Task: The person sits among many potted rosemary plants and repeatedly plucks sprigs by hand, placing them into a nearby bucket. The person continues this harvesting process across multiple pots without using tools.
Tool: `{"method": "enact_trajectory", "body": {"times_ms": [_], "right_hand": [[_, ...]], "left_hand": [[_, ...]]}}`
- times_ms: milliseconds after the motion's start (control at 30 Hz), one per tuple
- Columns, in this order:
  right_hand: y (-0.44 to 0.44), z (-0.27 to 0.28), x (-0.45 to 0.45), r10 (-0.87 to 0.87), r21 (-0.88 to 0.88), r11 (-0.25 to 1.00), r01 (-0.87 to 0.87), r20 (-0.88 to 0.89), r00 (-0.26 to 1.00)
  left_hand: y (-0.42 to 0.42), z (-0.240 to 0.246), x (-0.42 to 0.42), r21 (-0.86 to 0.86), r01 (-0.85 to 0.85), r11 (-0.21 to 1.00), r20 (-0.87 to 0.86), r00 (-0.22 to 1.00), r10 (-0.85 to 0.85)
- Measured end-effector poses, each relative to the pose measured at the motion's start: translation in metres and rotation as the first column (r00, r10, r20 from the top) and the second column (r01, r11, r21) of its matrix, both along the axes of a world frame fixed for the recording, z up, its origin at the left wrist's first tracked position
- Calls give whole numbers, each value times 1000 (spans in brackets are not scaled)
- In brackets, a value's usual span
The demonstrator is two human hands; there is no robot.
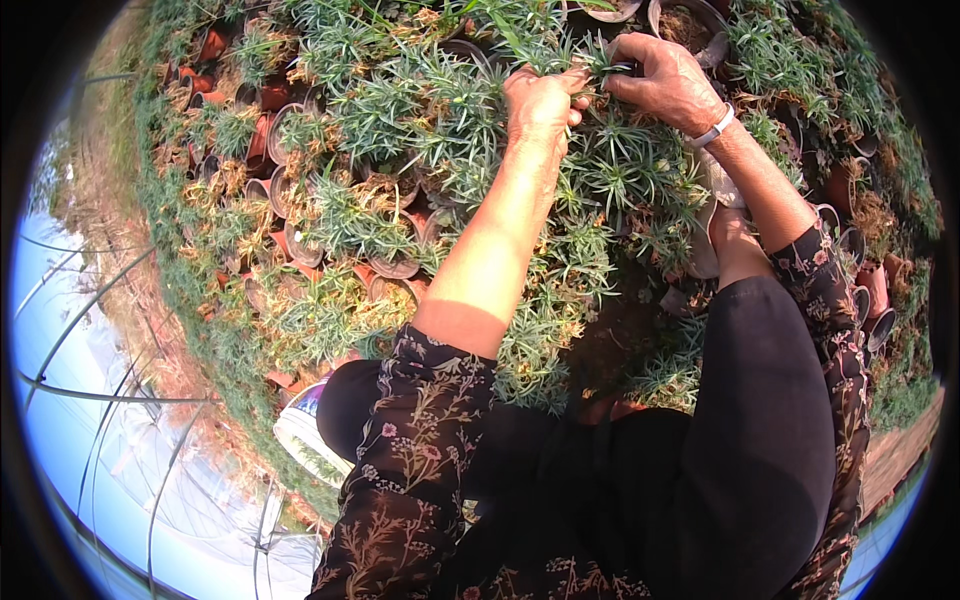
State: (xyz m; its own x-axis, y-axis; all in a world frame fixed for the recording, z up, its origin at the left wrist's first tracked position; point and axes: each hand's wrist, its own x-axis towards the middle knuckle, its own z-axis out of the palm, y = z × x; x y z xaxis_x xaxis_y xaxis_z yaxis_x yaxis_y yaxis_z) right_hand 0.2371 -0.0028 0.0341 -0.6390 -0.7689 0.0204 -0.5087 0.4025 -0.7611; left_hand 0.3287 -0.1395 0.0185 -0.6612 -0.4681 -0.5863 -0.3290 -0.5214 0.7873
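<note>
Ahead of me, my left hand (541, 103) is closed around some narrow-leaved green shoots (596, 58), and a bit of stem pokes out below its fingers. Close on its right, my right hand (667, 84) bends in with thumb and forefinger pinching at the leaf tips of the same shoots. The exact contact point is partly hidden by leaves and fingers. Beneath both hands spread grey-green potted plants (619, 169) with spiky leaves, resembling dianthus. A white band (712, 127) circles my right wrist.
Tightly packed terracotta-coloured plastic pots (260, 142) lie left, some tilted, with dry brown foliage among them. An open dark pot (686, 26) is beyond my right hand. My shoe (705, 225) stands among the plants. A white bucket (309, 439) is beside my left knee. Metal hoops (120, 397) rise far left.
</note>
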Motion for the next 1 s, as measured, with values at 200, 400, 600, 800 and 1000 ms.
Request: {"method": "enact_trajectory", "body": {"times_ms": [200, 400, 600, 800, 1000], "right_hand": [[0, -6, 5, -23, 16, 999, 30, -296, 955], [-6, -11, 3, -262, 106, 965, 241, 481, 837], [-5, 2, -5, -91, -8, 984, 176, 832, 547], [-1, 28, -2, 51, -68, 998, 7, 814, 579], [-17, 58, 21, 126, -49, 987, -150, 819, 560]], "left_hand": [[7, 9, 1, -12, 24, 1000, 5, 1000, -24], [7, 8, 5, -94, 52, 994, 24, 998, -50], [5, 12, 8, -76, 44, 996, 32, 999, -41], [-16, 36, 23, -38, 70, 997, -108, 991, -73], [-19, 71, 33, -60, 202, 977, -113, 972, -208]]}}
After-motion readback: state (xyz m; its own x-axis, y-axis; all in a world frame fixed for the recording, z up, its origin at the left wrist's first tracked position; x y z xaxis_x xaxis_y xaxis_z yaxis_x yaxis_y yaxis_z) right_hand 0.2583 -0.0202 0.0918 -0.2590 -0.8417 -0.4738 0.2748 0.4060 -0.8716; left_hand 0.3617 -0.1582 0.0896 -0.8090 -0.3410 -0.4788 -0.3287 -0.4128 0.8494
